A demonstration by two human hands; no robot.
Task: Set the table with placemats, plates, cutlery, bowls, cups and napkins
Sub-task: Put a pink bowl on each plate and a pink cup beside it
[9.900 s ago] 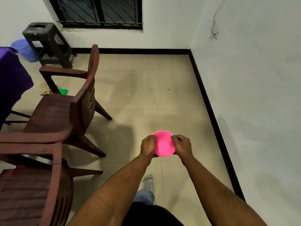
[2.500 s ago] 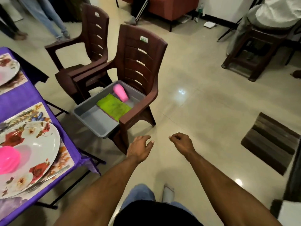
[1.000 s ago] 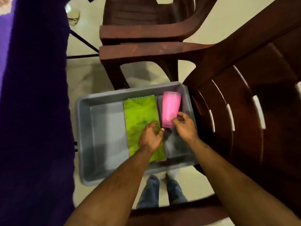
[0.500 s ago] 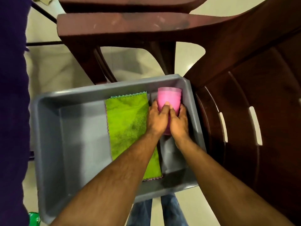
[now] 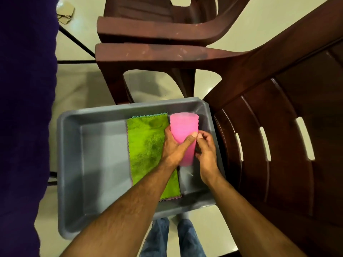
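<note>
1. Across the seat of the brown chair (image 5: 269, 145): grey tub (image 5: 74, 164), hard-walled, left half bare grey floor.
2. Right of the tub's middle, running from far wall to near wall: green napkin (image 5: 146, 151), flat. Probably soft, limp and light. Best pinched at a corner or scooped under an edge. Not held at present.
3. Toward the tub's far right corner, just beside the napkin's right edge: pink cups (image 5: 183, 130), nested into one stack to judge by the ridged rims at the far end. Whether resting on the tub floor or raised off it cannot be told.
4. Handling, as a judgement: thin smooth plastic, light, fairly stiff, not fragile, a little slippery. Nested cups likely to cling together, so best taken round the body with one hand while the other works at a single rim. Squeezing hard would only jam them tighter.
5. Round the stack's left side: left hand (image 5: 172, 145), gripping it, thumb laid across the front.
6. Against the stack's right side: right hand (image 5: 206, 151), fingers curled and pinching at the cup wall.
7. Compared with half a second ago: then crowded together over the stack's near end; now spread to either side of it, more pink showing between them.
8. Compared with one second ago: left hand then hovering over the napkin, right hand only touching the stack's near end; now both closed on the cups.
</note>
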